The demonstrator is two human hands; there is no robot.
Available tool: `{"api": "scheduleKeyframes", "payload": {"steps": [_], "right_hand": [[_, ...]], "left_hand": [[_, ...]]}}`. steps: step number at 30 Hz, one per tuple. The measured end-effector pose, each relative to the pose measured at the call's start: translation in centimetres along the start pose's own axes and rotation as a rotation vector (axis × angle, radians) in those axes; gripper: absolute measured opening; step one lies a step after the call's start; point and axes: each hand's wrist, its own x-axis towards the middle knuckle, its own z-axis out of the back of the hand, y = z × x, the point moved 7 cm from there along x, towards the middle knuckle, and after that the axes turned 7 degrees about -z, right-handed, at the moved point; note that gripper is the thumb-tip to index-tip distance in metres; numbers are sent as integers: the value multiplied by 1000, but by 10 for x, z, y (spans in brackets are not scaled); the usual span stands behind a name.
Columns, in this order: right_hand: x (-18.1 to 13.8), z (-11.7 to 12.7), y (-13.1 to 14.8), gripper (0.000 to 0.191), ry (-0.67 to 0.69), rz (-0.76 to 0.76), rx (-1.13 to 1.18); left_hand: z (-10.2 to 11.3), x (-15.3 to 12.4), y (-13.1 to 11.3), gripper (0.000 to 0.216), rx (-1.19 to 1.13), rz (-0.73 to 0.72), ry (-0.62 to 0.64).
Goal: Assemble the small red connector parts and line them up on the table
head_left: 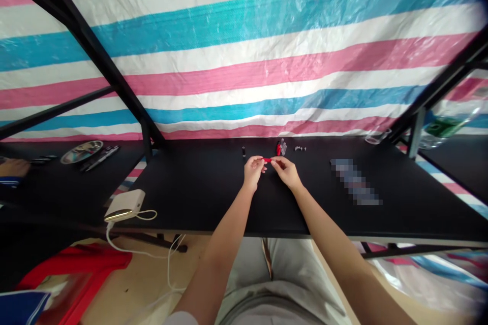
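Note:
A small red, stick-like piece (268, 160), perhaps a pen part, spans the gap between my two hands above the black table. The fingers of my left hand (253, 170) pinch its left end. My right hand (285, 170) grips the right end between thumb and fingers. Just beyond the right hand lies a small cluster of red pieces (278, 149) beside clear tube-like pieces (283, 147). A short black piece (244, 152) sits beyond the left hand. Several tiny shiny pieces (300, 149) form a row to the right.
On the black table (190, 183), a white power bank (125, 205) with a cable stands at left, and a blurred-out flat item (354, 181) lies right. A round clear item (377, 136) is at the back. Leftward, a person's hand (14, 167) is near a tray (82, 152) and pens (101, 158).

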Motion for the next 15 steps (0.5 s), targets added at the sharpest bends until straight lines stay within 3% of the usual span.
{"api": "scheduleKeyframes", "payload": {"steps": [7,15], "right_hand": [[-3,-18,12,27,64,197,-396],[-1,-15,5,25,10,106,-431]], "left_hand": [[5,3,2,27,22,-87,-58],[2,1,-1,25,65,-75,27]]}}
